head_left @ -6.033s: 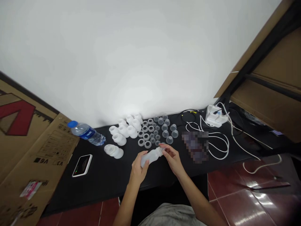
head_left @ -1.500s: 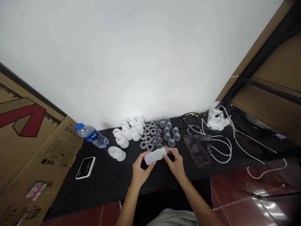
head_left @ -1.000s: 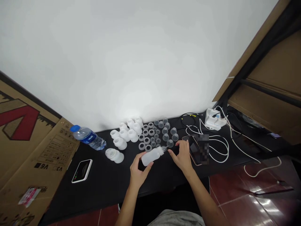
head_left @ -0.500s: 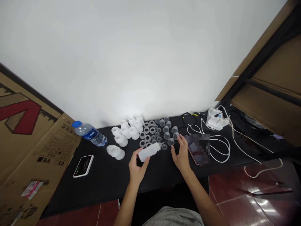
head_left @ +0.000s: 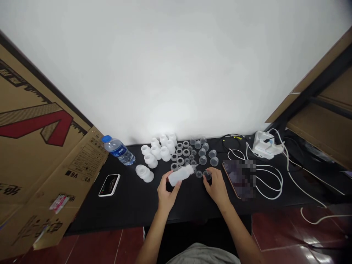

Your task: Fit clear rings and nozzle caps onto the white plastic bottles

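The left hand point(head_left: 168, 195) was curled around a frosted plastic squeeze bottle point(head_left: 180, 175) at the middle of the black counter point(head_left: 123, 209), light and soft-walled and best held by its body, while the right hand point(head_left: 217, 187) pinched a small clear plastic cup point(head_left: 207, 175), thin and slight, by its rim.

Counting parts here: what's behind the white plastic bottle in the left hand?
Behind the white plastic bottle lie clear rings and small clear cups; whatever sits directly beneath it is hidden.
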`<state>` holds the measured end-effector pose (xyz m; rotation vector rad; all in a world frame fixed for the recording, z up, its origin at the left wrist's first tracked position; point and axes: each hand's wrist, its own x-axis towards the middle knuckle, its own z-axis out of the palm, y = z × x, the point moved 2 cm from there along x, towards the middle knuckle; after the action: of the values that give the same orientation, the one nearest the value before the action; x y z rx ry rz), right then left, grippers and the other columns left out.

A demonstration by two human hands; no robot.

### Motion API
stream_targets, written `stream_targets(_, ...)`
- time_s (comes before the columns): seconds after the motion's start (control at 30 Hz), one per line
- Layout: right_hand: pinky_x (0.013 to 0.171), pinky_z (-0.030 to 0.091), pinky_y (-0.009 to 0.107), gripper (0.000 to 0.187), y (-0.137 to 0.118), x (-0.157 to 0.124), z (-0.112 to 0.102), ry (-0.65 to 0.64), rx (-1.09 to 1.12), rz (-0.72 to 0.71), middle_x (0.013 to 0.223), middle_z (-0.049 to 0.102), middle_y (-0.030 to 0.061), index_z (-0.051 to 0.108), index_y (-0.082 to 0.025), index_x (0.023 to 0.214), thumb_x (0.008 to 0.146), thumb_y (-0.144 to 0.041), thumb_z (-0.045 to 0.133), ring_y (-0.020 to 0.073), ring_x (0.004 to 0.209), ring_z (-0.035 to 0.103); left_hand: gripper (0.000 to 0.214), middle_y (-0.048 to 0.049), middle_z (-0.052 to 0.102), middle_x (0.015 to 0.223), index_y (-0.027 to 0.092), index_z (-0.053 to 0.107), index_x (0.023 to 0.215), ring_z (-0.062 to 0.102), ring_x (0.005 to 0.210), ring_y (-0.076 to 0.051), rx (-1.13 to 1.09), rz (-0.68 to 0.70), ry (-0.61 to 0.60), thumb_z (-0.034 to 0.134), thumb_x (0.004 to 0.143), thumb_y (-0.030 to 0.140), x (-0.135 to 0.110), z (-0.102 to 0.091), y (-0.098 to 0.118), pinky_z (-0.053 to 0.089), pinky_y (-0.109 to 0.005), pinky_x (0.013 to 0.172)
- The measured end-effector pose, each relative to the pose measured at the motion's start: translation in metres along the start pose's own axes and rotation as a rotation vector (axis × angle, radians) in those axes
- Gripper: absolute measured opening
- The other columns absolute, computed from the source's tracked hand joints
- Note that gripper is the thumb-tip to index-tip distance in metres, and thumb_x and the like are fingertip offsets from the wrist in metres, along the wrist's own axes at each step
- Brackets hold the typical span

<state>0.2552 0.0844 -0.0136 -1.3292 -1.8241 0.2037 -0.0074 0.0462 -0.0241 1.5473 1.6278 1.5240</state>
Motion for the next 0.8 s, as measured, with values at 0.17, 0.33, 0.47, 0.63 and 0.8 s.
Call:
stream_targets(0.17, 0.091, 0.063, 0.047, 0.039, 0.020, -0.003, -0.004, 0.136, 0.268, 0.319, 0.117, 0.076, 0.0133, 0.067, -0.022, 0.131, 0.104, -0.050, 0.069, 0.0291, 0.099, 0.074, 0.049, -0.0130, 0.075, 0.132, 0.023, 0.067, 0.138, 0.074, 0.121, -0.030, -0.009, 0.033, -0.088, 0.077, 0.096, 0.047, 0.001, 0.000, 0.007, 0.061, -0.045, 0.104)
stream_targets(0.33, 0.067, 0.057, 0.033, 0.039, 0.035, -0.001, -0.014, 0.308, 0.582, 0.539, 0.083, 0.073, 0.0034, 0.073, -0.020, 0.117, 0.099, -0.054, 0.077, 0.0193, 0.068, 0.066, 0.047, -0.0121, 0.076, 0.135, 0.027, 0.070, 0.137, 0.073, 0.123, -0.031, -0.028, 0.132, -0.283, 0.082, 0.094, 0.043, 0.000, 0.002, 0.016, 0.061, -0.046, 0.102)
stream_targets(0.47, 0.067, 0.057, 0.033, 0.038, 0.036, 0.000, -0.016, 0.304, 0.811, 0.546, 0.096, 0.080, 0.0060, 0.073, -0.021, 0.115, 0.097, -0.053, 0.080, 0.0170, 0.063, 0.065, 0.049, -0.0118, 0.077, 0.137, 0.028, 0.070, 0.137, 0.074, 0.126, -0.032, -0.039, 0.127, -0.253, 0.084, 0.092, 0.042, 0.000, 0.003, 0.015, 0.063, -0.046, 0.101)
stream_targets(0.63, 0.070, 0.060, 0.034, 0.032, 0.029, -0.002, -0.014, 0.120, 0.893, 0.507, 0.077, 0.077, 0.0026, 0.080, -0.022, 0.107, 0.094, -0.050, 0.084, 0.0203, 0.068, 0.072, 0.051, -0.0115, 0.077, 0.139, 0.028, 0.070, 0.139, 0.075, 0.125, -0.032, -0.025, 0.121, -0.240, 0.085, 0.092, 0.043, -0.001, 0.003, 0.012, 0.064, -0.044, 0.099)
stream_targets(0.8, 0.069, 0.062, 0.035, 0.032, 0.025, -0.001, -0.012, 0.006, 0.901, 0.474, 0.083, 0.080, 0.0045, 0.083, -0.022, 0.108, 0.092, -0.050, 0.085, 0.0204, 0.067, 0.073, 0.051, -0.0109, 0.075, 0.141, 0.029, 0.069, 0.141, 0.076, 0.119, -0.029, -0.008, 0.117, -0.265, 0.083, 0.093, 0.042, -0.001, 0.003, 0.013, 0.063, -0.041, 0.095)
